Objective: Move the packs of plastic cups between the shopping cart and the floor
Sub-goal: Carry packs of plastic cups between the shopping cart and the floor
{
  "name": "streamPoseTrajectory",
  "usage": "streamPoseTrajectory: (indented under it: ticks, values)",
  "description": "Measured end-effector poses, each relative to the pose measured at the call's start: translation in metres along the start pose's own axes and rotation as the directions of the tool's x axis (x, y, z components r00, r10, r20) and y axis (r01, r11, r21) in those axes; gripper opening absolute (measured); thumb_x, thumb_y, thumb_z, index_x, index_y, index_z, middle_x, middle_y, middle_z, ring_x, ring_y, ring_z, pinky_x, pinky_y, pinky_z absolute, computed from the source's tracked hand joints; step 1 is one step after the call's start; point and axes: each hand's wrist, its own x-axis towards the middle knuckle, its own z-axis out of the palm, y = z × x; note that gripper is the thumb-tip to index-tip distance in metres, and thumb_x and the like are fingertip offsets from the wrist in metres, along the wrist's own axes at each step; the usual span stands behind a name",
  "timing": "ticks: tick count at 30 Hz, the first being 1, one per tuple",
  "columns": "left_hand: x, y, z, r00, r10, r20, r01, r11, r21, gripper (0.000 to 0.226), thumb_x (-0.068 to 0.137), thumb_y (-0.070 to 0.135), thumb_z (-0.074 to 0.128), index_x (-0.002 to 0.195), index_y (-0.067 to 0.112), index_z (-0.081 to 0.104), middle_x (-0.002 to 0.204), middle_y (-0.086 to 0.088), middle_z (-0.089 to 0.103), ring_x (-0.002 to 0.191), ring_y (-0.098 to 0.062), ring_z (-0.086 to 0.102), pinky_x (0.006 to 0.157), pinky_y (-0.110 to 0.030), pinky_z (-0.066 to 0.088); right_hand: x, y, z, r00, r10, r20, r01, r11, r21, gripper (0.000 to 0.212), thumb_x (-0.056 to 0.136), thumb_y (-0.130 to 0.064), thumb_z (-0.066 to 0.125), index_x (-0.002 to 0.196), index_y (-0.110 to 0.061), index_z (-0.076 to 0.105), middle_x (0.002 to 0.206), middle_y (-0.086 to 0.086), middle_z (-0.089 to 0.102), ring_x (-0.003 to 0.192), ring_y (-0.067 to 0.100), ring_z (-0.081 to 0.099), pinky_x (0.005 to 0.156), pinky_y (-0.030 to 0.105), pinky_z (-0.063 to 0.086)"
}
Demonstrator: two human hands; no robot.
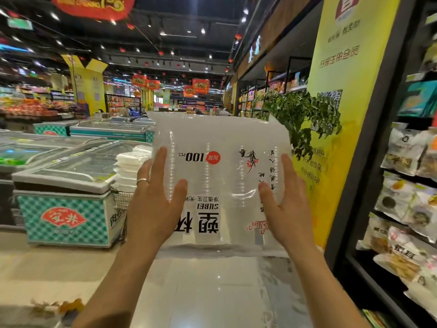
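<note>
One clear pack of plastic cups (pixel 220 176) held up in mid-air.
Left hand (pixel 153 200) and right hand (pixel 283 202) press its sides with straight fingers; upside-down print reads "100 PCS" and "SUBEI".

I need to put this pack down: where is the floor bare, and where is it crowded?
Bare floor lies below the held pack, between the chest freezer and the snack shelf. Crowded: the cart by the freezer, piled with white packs.

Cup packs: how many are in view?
1 for sure: the pack, held up between the left hand and right hand. The white stack behind may be more packs.
</note>
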Motion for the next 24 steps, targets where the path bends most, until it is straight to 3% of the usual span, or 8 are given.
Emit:
streamPoseTrajectory:
  ticks: [5,9,14,24]
  values:
    - [0.066,-0.046,0.034,1.000,-0.004,-0.013,0.005,1.000,0.031,0.069,0.096,0.047,0.046,0.153,0.047,0.006,0.161,-0.002,0.017,0.139,-0.027,0.034,0.100,-0.047,0.039,0.058,0.014,0.071,0.999,0.031,0.031,-0.031,1.000,-0.003,0.066,0.097,-0.045,0.049,0.152,-0.047,0.011,0.158,-0.007,0.023,0.136,0.011,0.029,0.094,0.029,0.025]
    - [0.109,-0.081,0.057,1.000,-0.007,-0.007,0.008,0.995,0.100,0.069,0.097,0.047,0.044,0.153,0.045,0.003,0.160,-0.007,0.018,0.135,-0.034,0.038,0.097,-0.051,0.042,0.094,0.027,0.127,0.999,0.018,0.040,-0.020,0.999,0.033,0.067,0.097,-0.043,0.050,0.152,-0.047,0.011,0.158,-0.006,0.023,0.127,0.002,0.028,0.094,0.029,0.024]
    - [0.158,-0.118,0.096,1.000,0.005,0.000,-0.005,0.990,0.138,0.071,0.094,0.049,0.041,0.154,0.042,0.005,0.159,-0.009,0.020,0.130,-0.034,0.043,0.092,-0.048,0.044,0.136,0.058,0.191,0.998,0.033,0.048,-0.036,0.997,0.070,0.066,0.097,-0.043,0.050,0.151,-0.048,0.011,0.156,-0.005,0.026,0.136,0.019,0.033,0.096,0.035,0.030]
    - [0.280,-0.183,0.240,1.000,0.003,-0.008,-0.002,0.976,0.219,0.069,0.094,0.057,0.032,0.153,0.043,0.000,0.159,-0.007,0.020,0.132,-0.031,0.042,0.092,-0.045,0.044,0.261,0.164,0.313,0.997,0.054,0.048,-0.059,0.991,0.124,0.067,0.096,-0.041,0.051,0.152,-0.043,0.015,0.154,-0.001,0.028,0.129,0.020,0.039,0.090,0.032,0.030]
